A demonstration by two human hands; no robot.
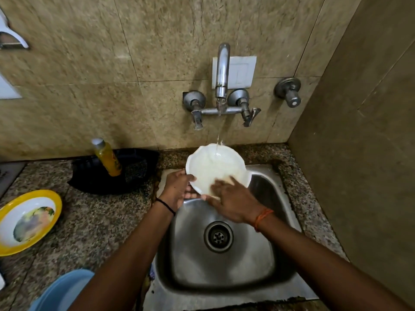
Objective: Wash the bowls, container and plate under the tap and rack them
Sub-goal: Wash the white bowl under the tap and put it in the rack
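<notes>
Here the left hand (pixel 177 189) grips the white bowl's (pixel 215 167) left rim under the tap (pixel 222 70); the right hand (pixel 231 198), fingers spread flat, rubs inside it.

A white scalloped plate (pixel 213 164) tilts under the tap's (pixel 221 70) stream above the sink (pixel 265 194); a yellow-rimmed bowl (pixel 27 221) sits left.

A plate (pixel 213 164) is sitting over the sink (pixel 265 261), below the tap (pixel 222 70); a bowl (pixel 27 221) is lying on the counter (pixel 94 221), well left.

Beige marble walls (pixel 157 52), granite counter (pixel 89 221)
</notes>
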